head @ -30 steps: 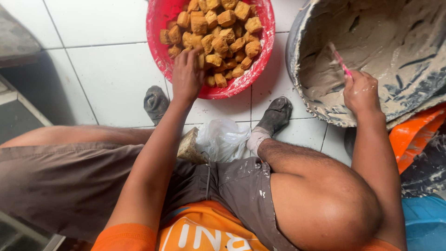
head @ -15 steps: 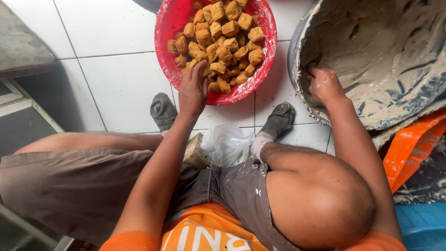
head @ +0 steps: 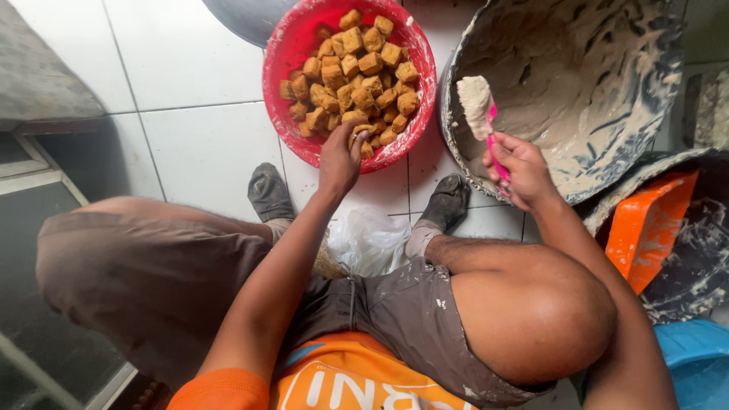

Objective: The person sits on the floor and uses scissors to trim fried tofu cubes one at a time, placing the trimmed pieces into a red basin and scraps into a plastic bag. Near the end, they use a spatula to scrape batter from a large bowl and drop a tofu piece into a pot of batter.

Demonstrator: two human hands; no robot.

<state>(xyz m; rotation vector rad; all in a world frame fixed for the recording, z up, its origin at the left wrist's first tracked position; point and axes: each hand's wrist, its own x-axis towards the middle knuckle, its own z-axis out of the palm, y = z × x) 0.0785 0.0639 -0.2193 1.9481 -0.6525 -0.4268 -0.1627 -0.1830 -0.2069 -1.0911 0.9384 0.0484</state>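
Note:
A red basin (head: 282,61) on the white tiled floor holds several golden-brown fried cubes (head: 357,68). My left hand (head: 339,159) reaches over its near rim, fingers closed on one fried cube (head: 360,130). My right hand (head: 518,168) grips a pink spoon (head: 492,140) with a lump of pale grey paste (head: 475,100) on its tip, held above the near edge of a big metal bowl (head: 456,137) smeared with the same paste.
A clear plastic bag (head: 370,239) lies between my legs, near my grey-socked feet (head: 267,191). An orange plastic piece (head: 645,228) and a blue container (head: 695,357) sit at the right. A grey ledge (head: 38,76) stands at far left.
My right hand came out of the metal bowl, lifting the pink spoon loaded with paste. My left hand has stayed at the red basin's near rim, its fingers now closed on a cube.

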